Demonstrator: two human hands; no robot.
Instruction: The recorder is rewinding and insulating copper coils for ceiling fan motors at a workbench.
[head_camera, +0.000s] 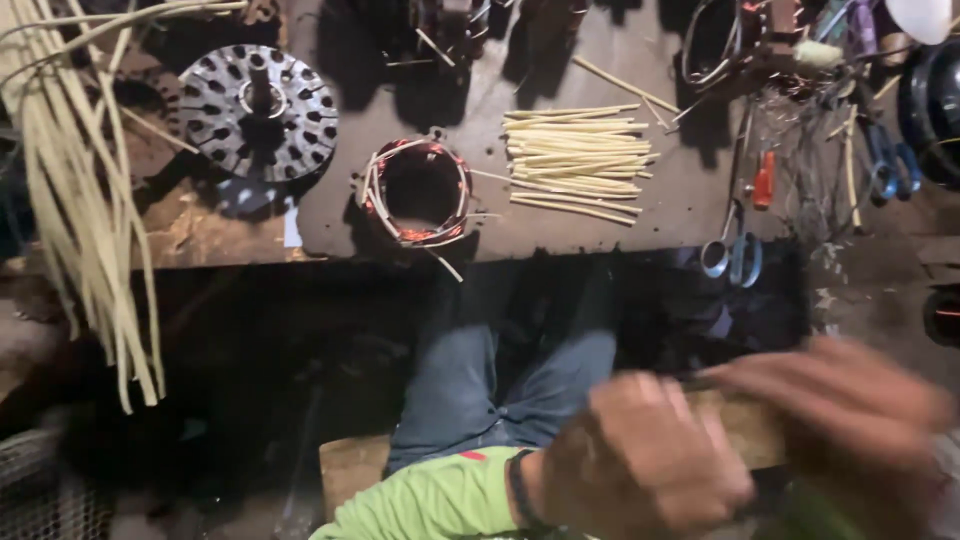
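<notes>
While the view sweeps down over our lap, we catch both hands low in the picture, badly blurred. Our left hand is curled into a fist around a flat wooden strip; our right hand lies over the strip's far end, fingers bent across it, though the blur hides how tightly they close. A thin dark piece shows between the two hands, and we cannot tell what it is.

We judge that strip to be light and stiff, dry wood with plain edges, easy to grip and unlikely to slip. Taking it near both ends, as we have it, looks like the steady way to hold it.

Up on the workbench sits a copper-wound stator, which we would reckon heavy, its fine wire easily nicked. Just beside it lies a neat bundle of pale sticks, and further left a round slotted metal disc. Long pale strips hang at the left edge. Blue-handled scissors rest at the bench's near edge. No container shows clearly enough to tell its contents.
</notes>
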